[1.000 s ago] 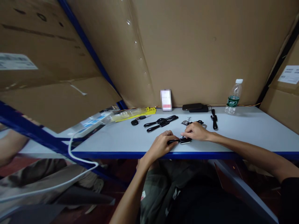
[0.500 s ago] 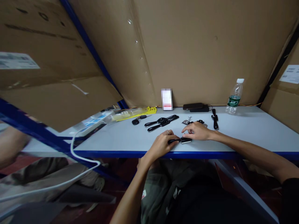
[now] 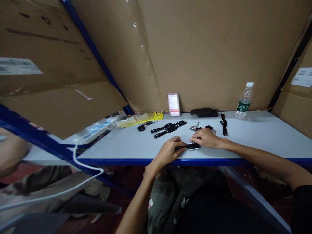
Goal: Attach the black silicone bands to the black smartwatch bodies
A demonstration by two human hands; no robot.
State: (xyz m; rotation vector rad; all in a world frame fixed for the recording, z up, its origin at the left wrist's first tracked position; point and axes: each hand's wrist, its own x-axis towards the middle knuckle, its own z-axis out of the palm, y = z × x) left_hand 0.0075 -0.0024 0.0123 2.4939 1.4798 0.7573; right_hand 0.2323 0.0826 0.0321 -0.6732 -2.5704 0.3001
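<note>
My left hand (image 3: 170, 149) is closed around one handle of a black spokeshave (image 3: 194, 146) near the table's front edge. Over the middle of that tool, my right hand (image 3: 207, 137) has its fingers pinched together; a small shiny piece shows at the fingertips, too small to name. Just beyond the right hand lie loose metal plates (image 3: 194, 128) and small silver screws (image 3: 198, 123), partly hidden by the hand. More black spokeshaves (image 3: 170, 128) lie side by side to the left, and a single spokeshave (image 3: 224, 125) is on the right.
A clear bottle (image 3: 243, 104) stands at the back right. Along the cardboard wall are a phone (image 3: 174, 104) and black flat cases (image 3: 204, 112). Keys (image 3: 141, 128) and yellow-edged plastic packs (image 3: 138, 119) lie left. Another person's arm (image 3: 12, 151) shows beyond the blue frame.
My right hand's fingers have come down and closed in at the middle of the spokeshave, where a shiny piece now shows. My left hand keeps its hold.
</note>
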